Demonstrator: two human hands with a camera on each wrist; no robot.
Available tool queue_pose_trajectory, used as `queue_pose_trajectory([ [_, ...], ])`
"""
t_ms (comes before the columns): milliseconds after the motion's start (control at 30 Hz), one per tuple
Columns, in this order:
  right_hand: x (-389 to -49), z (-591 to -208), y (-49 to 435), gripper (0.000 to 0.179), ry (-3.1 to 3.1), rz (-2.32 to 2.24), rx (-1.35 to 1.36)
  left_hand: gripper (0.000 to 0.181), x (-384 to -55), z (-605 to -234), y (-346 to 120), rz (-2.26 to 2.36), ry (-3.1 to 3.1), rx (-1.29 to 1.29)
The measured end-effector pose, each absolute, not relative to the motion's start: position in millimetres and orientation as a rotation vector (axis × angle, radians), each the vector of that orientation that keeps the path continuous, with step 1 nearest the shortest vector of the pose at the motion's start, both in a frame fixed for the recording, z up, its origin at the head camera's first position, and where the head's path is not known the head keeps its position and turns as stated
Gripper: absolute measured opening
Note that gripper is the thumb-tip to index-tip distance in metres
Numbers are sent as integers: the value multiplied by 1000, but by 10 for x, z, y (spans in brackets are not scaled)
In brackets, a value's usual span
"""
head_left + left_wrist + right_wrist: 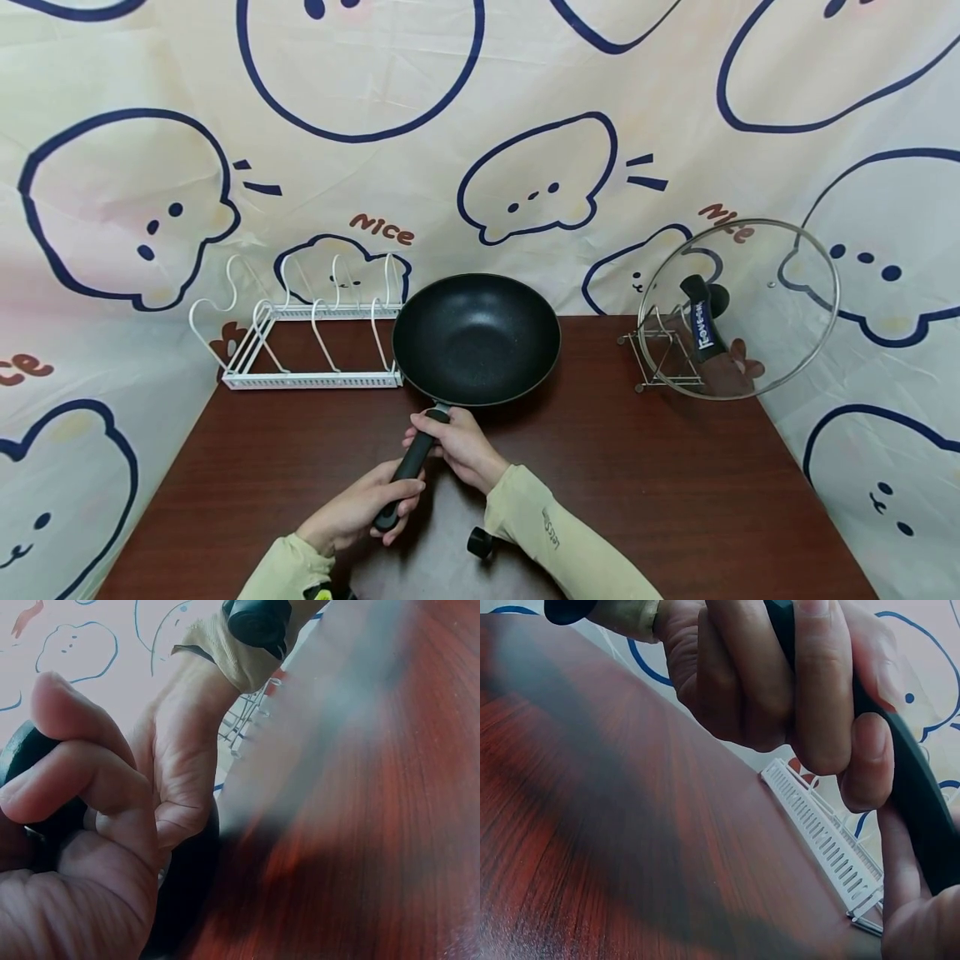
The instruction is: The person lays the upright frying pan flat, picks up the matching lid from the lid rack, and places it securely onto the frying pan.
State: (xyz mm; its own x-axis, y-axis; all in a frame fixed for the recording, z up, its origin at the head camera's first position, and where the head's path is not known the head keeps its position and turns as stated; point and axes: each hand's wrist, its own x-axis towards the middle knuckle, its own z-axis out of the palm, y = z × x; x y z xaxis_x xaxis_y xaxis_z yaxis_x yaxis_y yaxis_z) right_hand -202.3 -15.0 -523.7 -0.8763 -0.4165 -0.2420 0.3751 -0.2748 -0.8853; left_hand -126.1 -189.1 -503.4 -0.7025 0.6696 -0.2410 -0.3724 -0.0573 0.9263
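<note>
A black frying pan (480, 337) with deep sloping sides is held over the table, its inside facing me in the head view. Its dark handle (412, 467) slants down to the left. My left hand (367, 504) grips the handle near its end, fingers curled round it. Higher up, close to the pan's body, my right hand (467, 450) holds the same handle with its thumb on top. In the right wrist view the left hand's fingers (821, 690) wrap the dark handle (922, 802). The left wrist view shows the pan's dark side (187, 885) beyond the right hand (184, 750).
A white dish rack (315, 381) with curved prongs stands at the back left, close beside the pan. At the back right, a glass lid (787, 367) with a dark labelled handle (702, 321) leans upright in a small wire stand (652, 358). A patterned cloth backs the brown table (675, 483).
</note>
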Motion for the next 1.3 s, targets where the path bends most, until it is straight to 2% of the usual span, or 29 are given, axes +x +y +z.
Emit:
queue_pose_trajectory([
  [800, -2017, -5246, -108, 28, 1504, -2149, -86, 18, -1262, -5026, -1867, 1837, 1509, 286],
  [1133, -2043, -5229, -32, 49, 1570, -2050, -86, 20, -1257, -5015, -1872, 1838, 1511, 276],
  [1300, -2058, -5196, 0, 40, 1582, -2010, -88, 14, -1266, -5007, -1882, 1817, 1538, 282],
])
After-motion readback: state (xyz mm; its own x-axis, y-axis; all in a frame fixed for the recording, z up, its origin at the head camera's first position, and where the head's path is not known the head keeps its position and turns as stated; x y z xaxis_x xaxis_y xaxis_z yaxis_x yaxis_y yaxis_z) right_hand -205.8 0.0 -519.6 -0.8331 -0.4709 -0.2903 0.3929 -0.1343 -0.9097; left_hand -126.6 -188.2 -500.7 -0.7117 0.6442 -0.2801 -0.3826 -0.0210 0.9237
